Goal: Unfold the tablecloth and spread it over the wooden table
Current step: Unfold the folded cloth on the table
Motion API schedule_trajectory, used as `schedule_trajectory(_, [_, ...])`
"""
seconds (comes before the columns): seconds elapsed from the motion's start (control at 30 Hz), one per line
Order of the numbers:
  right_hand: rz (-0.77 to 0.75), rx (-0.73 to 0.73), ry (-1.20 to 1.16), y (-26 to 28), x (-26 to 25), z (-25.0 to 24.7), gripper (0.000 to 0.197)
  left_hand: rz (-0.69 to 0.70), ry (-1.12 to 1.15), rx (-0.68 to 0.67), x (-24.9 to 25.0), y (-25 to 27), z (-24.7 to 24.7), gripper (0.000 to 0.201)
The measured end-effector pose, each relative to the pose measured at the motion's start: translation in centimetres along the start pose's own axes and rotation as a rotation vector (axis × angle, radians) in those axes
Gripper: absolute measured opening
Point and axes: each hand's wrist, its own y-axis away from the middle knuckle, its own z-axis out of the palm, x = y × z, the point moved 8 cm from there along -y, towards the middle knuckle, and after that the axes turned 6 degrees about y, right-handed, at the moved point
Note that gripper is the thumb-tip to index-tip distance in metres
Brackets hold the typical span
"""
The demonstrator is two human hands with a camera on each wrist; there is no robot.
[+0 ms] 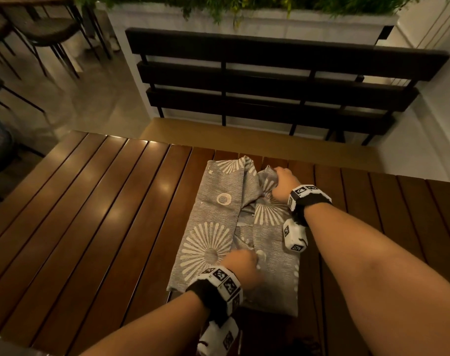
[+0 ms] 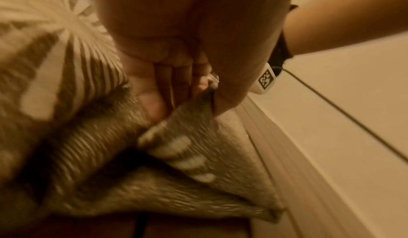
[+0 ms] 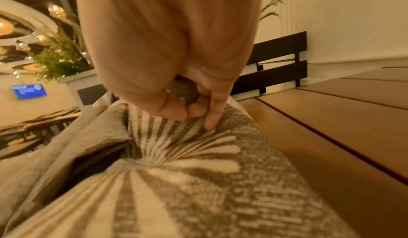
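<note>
A grey tablecloth (image 1: 218, 222) with cream starburst prints lies folded on the wooden slatted table (image 1: 111, 214), near its middle. My left hand (image 1: 241, 265) pinches a fold at the cloth's near part; in the left wrist view its fingers (image 2: 154, 88) curl round a grey flap of the tablecloth (image 2: 187, 137). My right hand (image 1: 283, 182) grips a bunched corner at the far right of the cloth. In the right wrist view the thumb and fingers (image 3: 194, 109) close on the tablecloth (image 3: 176, 172), which bulges up below them.
A dark slatted bench (image 1: 270, 80) stands beyond the table's far edge, against a white planter (image 1: 244, 19) with greenery. Dark chairs (image 1: 39, 34) stand at the far left. Bare table slats (image 1: 398, 227) stretch to the right of the cloth.
</note>
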Motion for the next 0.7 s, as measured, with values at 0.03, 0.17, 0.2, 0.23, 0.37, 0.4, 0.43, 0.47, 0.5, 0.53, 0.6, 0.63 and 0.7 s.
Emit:
schedule_trajectory(0.03, [0.000,0.033,-0.048,-0.1,0.3,-0.5,0.044,0.011,0.113,0.011,0.1,0.0,0.3,0.021])
schedule_trajectory(0.17, [0.057,0.127,-0.236,0.5,2.1,-2.6,0.029,-0.030,0.461,0.052,-0.6,-0.4,1.5,0.017])
schedule_trajectory(0.2, [0.102,0.142,-0.268,0.6,3.1,-2.9,0.030,-0.058,0.516,0.049,-0.8,-0.5,1.7,0.018])
schedule_trajectory(0.23, [0.148,0.170,-0.325,1.0,4.3,-3.4,0.033,-0.061,0.535,0.040,-0.4,-0.3,1.8,0.025])
schedule_trajectory(0.37, [0.358,0.284,-0.489,3.2,10.8,-5.7,0.036,0.227,0.186,-0.049,4.4,0.8,2.1,0.031])
schedule_trajectory(0.4, [0.410,0.306,-0.529,3.3,12.2,-6.3,0.030,0.306,0.053,-0.065,5.8,1.2,2.6,0.029])
schedule_trajectory(0.43, [0.476,0.324,-0.598,3.0,13.9,-6.3,0.025,0.354,-0.041,-0.068,6.9,1.5,3.3,0.030])
schedule_trajectory(0.47, [0.534,0.317,-0.718,2.0,15.8,-5.6,0.020,0.366,-0.096,-0.055,7.6,1.8,3.9,0.035])
schedule_trajectory(0.5, [0.566,0.324,-0.878,0.9,18.0,-4.8,0.027,0.367,-0.113,-0.011,8.2,1.7,4.3,0.042])
schedule_trajectory(0.53, [0.543,0.334,-0.959,0.1,18.7,-4.2,0.050,0.329,-0.114,0.055,7.8,1.6,4.2,0.049])
schedule_trajectory(0.6, [0.479,0.273,-0.994,2.0,15.7,-3.6,0.089,0.170,-0.057,0.177,4.8,1.1,3.3,0.063])
schedule_trajectory(0.63, [0.453,0.248,-0.934,4.0,13.2,-3.9,0.095,0.066,-0.015,0.212,2.8,1.0,2.8,0.076])
schedule_trajectory(0.7, [0.406,0.258,-0.762,5.4,11.3,-4.3,0.107,-0.104,0.050,0.236,-0.4,1.0,2.5,0.104])
